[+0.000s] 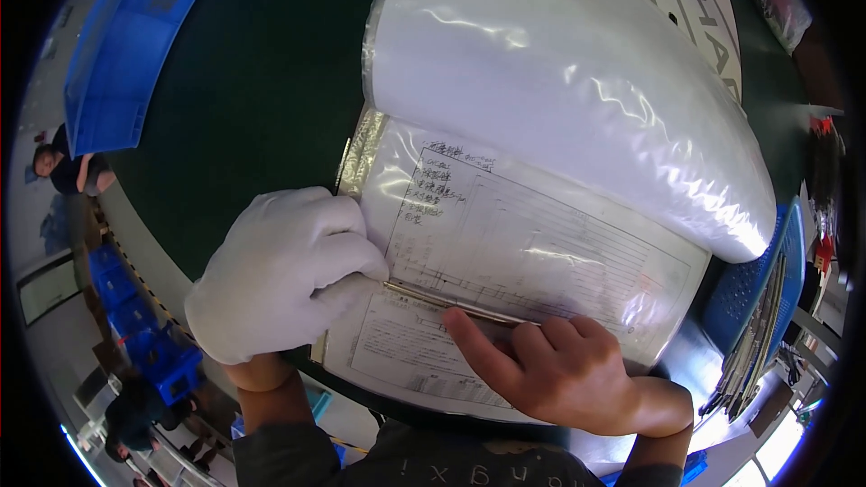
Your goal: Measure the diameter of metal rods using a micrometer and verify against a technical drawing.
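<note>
A binder of clear sleeves [663, 343] lies spread in front of me, with a printed drawing sheet [541, 216] that also bears handwritten lines. My left hand [284, 275], in a white glove, is closed with its fingertips pinching the left end of a thin metal rod [424, 295]. The rod lies slantwise across the page. Bare, my right hand [564, 374] rests on the lower part of the page, its index finger stretched along the near side of the rod. Its other fingers are curled at the rod's right end, and their tips are hidden.
A turned-up plastic sleeve [559, 81] arches over the far side. At the right stands a blue perforated basket [771, 280] holding thin items. A blue bin [135, 54] sits on the dark green table [244, 63] at far left. People are in the background.
</note>
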Demonstrator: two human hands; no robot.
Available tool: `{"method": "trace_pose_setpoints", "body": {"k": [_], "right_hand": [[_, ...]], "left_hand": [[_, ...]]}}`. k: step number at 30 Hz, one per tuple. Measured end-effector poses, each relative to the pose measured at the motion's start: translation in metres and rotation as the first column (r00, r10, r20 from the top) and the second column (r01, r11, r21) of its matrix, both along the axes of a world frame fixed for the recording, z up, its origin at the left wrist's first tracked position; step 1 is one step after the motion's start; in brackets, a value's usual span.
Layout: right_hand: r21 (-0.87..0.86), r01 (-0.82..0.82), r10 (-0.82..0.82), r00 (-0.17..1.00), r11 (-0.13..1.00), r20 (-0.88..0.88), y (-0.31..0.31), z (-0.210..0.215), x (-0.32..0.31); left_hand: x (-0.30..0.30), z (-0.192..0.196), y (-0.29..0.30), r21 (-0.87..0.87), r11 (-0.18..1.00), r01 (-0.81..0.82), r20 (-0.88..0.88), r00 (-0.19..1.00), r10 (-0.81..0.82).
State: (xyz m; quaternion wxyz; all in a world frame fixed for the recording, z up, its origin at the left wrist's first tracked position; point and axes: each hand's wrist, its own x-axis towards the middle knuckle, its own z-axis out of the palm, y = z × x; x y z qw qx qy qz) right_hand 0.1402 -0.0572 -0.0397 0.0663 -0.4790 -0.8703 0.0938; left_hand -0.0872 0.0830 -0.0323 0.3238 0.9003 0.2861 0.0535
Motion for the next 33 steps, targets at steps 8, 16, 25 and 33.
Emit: {"method": "trace_pose_setpoints", "body": {"k": [8,16,25,33], "right_hand": [[0.000,0.003,-0.003,1.000,1.000,0.008,0.0015,0.0000,-0.0032],[0.009,0.017,-0.017,1.000,1.000,0.010,0.0012,0.0000,-0.0038],[-0.011,0.013,-0.013,1.000,1.000,0.009,0.0023,0.0011,-0.0032],[0.017,0.022,-0.022,1.000,1.000,0.006,-0.0001,-0.0033,-0.0046]], "left_hand": [[-0.0013,0.0004,0.0001,0.000,1.000,0.009,-0.012,1.000,-0.009],[-0.0008,-0.0004,0.0007,0.004,1.000,0.016,-0.004,1.000,-0.016],[0.0005,-0.0017,-0.0001,0.001,1.000,0.008,0.007,1.000,-0.008],[0.0008,-0.0003,0.0000,0.004,1.000,0.010,-0.001,1.000,-0.010]]}}
